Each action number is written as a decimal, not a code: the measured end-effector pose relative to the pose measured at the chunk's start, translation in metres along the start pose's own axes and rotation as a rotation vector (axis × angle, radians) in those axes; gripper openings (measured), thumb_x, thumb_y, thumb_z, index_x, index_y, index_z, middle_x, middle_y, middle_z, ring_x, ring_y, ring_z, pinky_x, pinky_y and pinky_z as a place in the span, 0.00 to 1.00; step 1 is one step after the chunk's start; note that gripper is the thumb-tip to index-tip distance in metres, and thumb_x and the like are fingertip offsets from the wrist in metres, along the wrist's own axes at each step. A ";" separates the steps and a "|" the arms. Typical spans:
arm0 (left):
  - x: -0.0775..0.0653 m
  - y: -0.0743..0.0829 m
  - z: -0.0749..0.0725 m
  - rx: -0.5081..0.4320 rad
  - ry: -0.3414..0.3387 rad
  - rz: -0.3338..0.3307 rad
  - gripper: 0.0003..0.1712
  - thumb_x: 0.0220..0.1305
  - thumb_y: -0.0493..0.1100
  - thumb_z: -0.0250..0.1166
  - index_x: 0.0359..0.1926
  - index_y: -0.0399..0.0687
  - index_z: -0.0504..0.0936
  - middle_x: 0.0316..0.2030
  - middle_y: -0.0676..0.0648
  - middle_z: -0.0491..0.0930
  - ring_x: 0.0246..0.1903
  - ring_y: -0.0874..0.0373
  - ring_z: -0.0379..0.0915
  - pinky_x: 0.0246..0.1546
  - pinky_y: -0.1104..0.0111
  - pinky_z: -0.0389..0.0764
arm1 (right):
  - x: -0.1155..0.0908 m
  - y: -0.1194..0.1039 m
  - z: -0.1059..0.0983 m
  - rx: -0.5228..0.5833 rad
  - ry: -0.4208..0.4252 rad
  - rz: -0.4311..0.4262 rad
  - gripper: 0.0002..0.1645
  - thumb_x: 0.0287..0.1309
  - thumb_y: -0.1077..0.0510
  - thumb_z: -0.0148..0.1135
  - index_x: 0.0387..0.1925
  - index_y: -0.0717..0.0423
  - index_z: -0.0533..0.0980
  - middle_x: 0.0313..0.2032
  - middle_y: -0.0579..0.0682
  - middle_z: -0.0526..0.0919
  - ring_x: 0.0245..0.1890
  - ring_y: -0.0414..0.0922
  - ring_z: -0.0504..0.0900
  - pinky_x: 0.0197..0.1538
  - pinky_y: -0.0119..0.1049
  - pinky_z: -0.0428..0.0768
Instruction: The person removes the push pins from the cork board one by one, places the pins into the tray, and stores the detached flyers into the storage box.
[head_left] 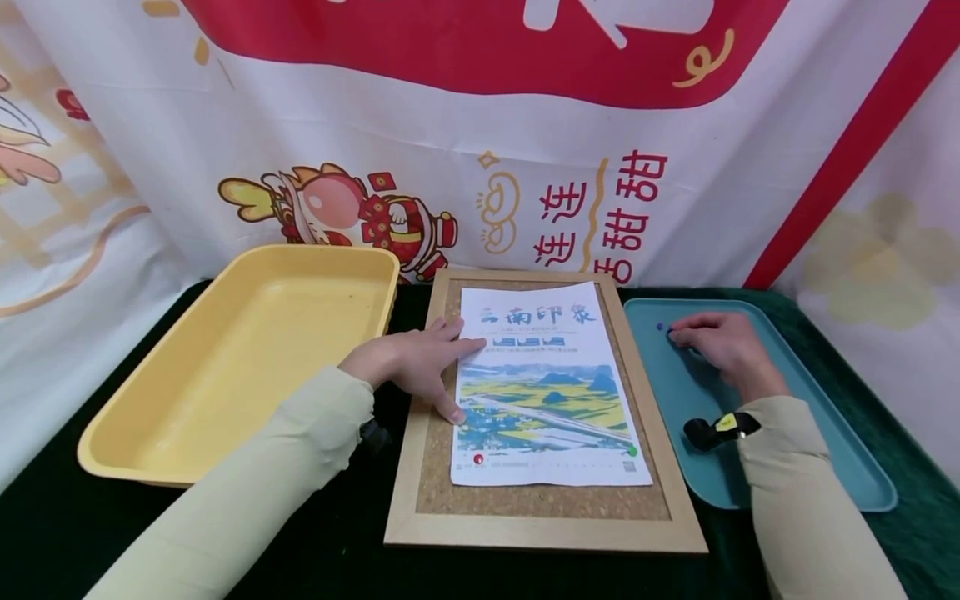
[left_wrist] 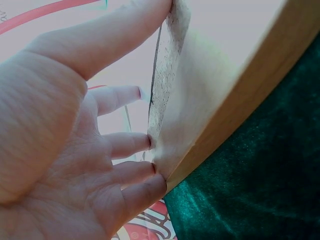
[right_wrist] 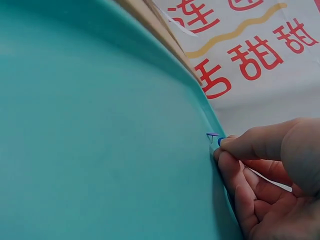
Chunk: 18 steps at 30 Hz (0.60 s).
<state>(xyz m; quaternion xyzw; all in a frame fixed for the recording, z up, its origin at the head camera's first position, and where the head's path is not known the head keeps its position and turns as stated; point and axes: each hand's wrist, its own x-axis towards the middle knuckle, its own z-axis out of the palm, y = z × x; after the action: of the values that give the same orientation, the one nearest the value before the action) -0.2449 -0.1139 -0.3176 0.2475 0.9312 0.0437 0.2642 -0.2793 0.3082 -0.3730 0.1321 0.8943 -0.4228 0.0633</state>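
Note:
My left hand (head_left: 420, 360) lies with fingers spread over the left side of a wood-framed cork board (head_left: 547, 533); its thumb and index finger touch the edge of a printed landscape poster (head_left: 540, 350). A red thumbtack (head_left: 478, 459) and a green thumbtack (head_left: 633, 451) show at the poster's lower corners. At the far left part of a teal tray (head_left: 817, 433), my right hand (head_left: 723, 346) pinches a blue thumbtack (right_wrist: 220, 142) between thumb and index finger. Beside it a purple thumbtack (right_wrist: 212, 134) rests on the tray with its point down.
A large yellow tray (head_left: 255, 350) stands left of the board. Dark green cloth (head_left: 337, 542) covers the table. Behind everything hangs a white and red printed backdrop (head_left: 450, 125). The board's right edge runs close along the teal tray.

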 end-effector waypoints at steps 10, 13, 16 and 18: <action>-0.001 -0.003 -0.001 0.005 0.000 0.016 0.62 0.50 0.71 0.70 0.79 0.65 0.45 0.79 0.43 0.30 0.78 0.41 0.22 0.75 0.43 0.42 | 0.003 -0.002 0.005 -0.012 0.020 -0.006 0.22 0.71 0.49 0.55 0.59 0.54 0.76 0.61 0.61 0.73 0.54 0.55 0.67 0.49 0.42 0.70; -0.001 -0.003 0.000 0.006 0.001 0.017 0.62 0.50 0.70 0.70 0.79 0.64 0.45 0.79 0.43 0.30 0.78 0.41 0.23 0.75 0.43 0.43 | 0.003 -0.001 0.005 -0.012 0.017 -0.008 0.22 0.71 0.49 0.55 0.60 0.54 0.75 0.60 0.61 0.73 0.54 0.55 0.68 0.49 0.41 0.71; 0.000 -0.003 0.000 0.001 -0.001 0.020 0.62 0.51 0.70 0.70 0.79 0.64 0.45 0.79 0.43 0.30 0.78 0.41 0.23 0.74 0.42 0.43 | 0.003 0.001 0.003 -0.013 0.005 -0.020 0.23 0.71 0.48 0.54 0.60 0.55 0.74 0.60 0.61 0.73 0.55 0.56 0.67 0.49 0.42 0.71; 0.001 -0.002 0.000 -0.004 -0.001 0.023 0.62 0.51 0.70 0.70 0.79 0.64 0.45 0.79 0.43 0.30 0.78 0.41 0.23 0.74 0.42 0.43 | 0.002 0.002 0.002 -0.013 0.000 -0.031 0.23 0.71 0.47 0.54 0.61 0.55 0.74 0.60 0.61 0.72 0.56 0.56 0.67 0.50 0.42 0.71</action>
<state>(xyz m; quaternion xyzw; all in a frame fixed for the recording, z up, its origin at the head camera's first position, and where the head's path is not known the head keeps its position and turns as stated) -0.2464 -0.1157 -0.3183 0.2577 0.9280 0.0483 0.2647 -0.2803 0.3087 -0.3762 0.1181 0.8990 -0.4178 0.0575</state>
